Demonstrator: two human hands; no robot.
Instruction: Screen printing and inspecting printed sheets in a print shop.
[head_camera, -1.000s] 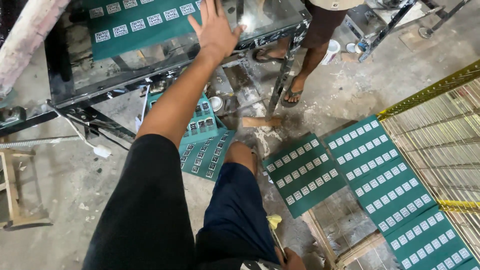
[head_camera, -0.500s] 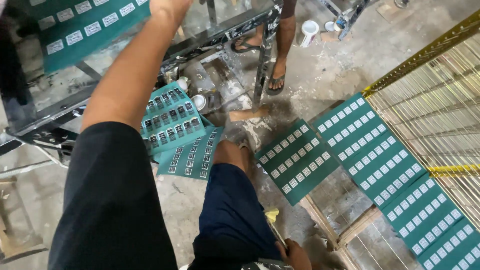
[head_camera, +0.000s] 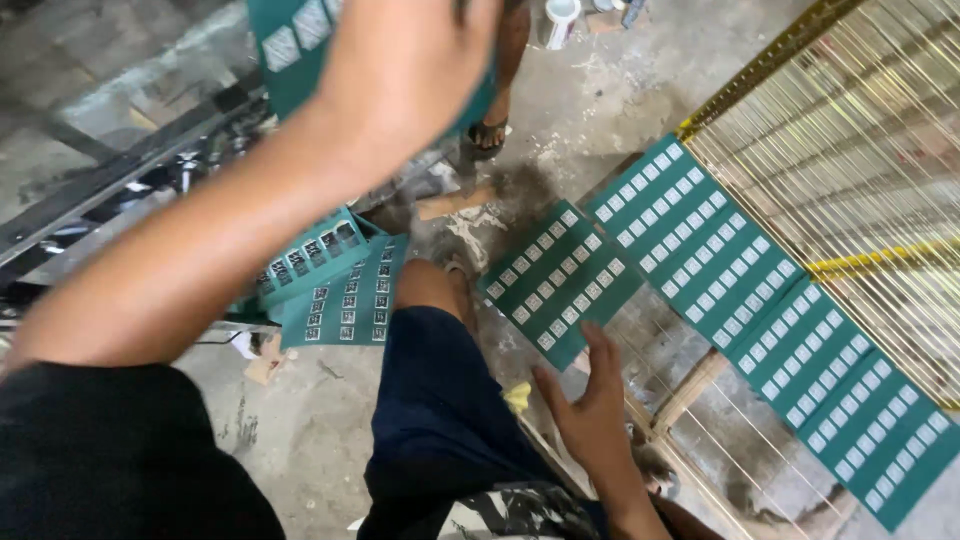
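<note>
left hand 12 o'clock, gripping green sheet | right hand 5 o'clock, fingers spread, just below sheet

The left hand is motion-blurred, covering much of the green sheet it grips, which the top edge crops. A bystander's sandalled foot shows only partly.
</note>
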